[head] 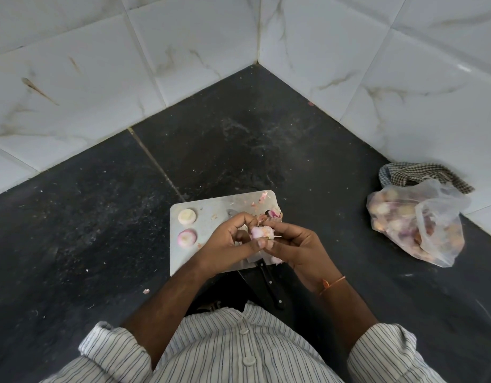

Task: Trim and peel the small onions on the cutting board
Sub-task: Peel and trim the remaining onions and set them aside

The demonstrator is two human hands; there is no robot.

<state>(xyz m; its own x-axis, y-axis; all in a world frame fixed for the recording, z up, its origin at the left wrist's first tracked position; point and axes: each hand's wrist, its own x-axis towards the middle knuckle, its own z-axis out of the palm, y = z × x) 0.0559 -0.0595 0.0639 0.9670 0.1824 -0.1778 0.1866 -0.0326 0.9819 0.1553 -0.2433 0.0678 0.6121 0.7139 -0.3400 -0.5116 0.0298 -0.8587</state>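
Head view: small onion (262,232) pinched between left hand (230,244) and right hand (297,244), above cutting board (211,208).

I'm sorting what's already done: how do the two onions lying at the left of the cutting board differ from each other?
The far onion looks creamy white all over; the near onion has a pink-purple rim round a paler middle. The far onion lies close to the cutting board's far-left corner, the near onion further down its left edge, nearer the left hand. Both are small, round, untouched and apart.
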